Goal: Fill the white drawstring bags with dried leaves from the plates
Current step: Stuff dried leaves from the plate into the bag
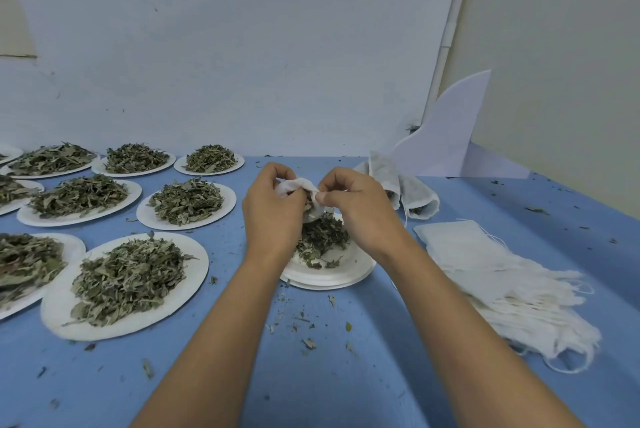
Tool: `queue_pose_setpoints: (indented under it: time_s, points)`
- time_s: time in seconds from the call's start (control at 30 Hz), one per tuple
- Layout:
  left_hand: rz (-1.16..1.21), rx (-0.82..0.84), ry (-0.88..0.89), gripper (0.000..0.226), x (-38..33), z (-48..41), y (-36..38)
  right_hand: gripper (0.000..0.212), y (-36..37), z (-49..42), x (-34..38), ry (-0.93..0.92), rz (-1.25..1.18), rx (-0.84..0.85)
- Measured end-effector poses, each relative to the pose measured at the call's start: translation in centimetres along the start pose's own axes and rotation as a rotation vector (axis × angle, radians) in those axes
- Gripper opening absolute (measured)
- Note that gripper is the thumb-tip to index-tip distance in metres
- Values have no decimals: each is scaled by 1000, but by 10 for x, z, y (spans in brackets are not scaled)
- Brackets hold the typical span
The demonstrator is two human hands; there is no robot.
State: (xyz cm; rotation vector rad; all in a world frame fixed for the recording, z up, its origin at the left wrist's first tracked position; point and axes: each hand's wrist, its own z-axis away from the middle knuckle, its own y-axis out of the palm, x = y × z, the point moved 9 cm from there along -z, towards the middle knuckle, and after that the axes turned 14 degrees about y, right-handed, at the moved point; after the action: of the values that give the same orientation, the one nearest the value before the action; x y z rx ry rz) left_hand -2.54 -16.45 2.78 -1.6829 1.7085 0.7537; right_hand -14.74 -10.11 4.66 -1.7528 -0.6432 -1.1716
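My left hand (273, 209) and right hand (360, 206) both pinch the bag (300, 185) above the plate (332, 275). It seems limp and light, so I hold its rim.

Soft, even, slightly dim cool light; weak shadows on the blue cloth-covered table (346, 393); wide-angle bending toward the edges; the round white paper plate (73, 247) at far left looks smeared.
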Motion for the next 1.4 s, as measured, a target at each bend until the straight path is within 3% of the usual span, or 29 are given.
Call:
queue_pose_setpoints:
  time_s: [0.1,0.17,0.3,0.43,0.7,0.83,1.0,1.13,1.4]
  points:
    - [-58,-27,45,25,-6,-1,-4,19,0,-4,-4,28,-51,-48]
    - [-15,49,-15,23,-1,-1,4,14,-2,-5,-7,41,-82,-100]
    - [326,241,-223,21,7,6,28,14,-14,-7,-14,63,-93,-182]
    - [143,381,-97,42,3,5,29,16,-16,-8,-14,75,-101,-171]
    - [-4,180,27,24,3,-3,5,15,-7,-7,-8,-36,142,-151]
    - [-110,120,66,28,1,-3,-2,15,2,-2,1,-115,241,-120]
    - [-114,-6,76,35,-6,-3,-14,13,16,8,14,-168,128,49]
    - [-165,-42,95,36,-7,-3,-16,8,14,9,14,-158,45,89]
    - [-98,140,8,25,2,-5,0,10,-11,-6,-7,-73,90,-235]
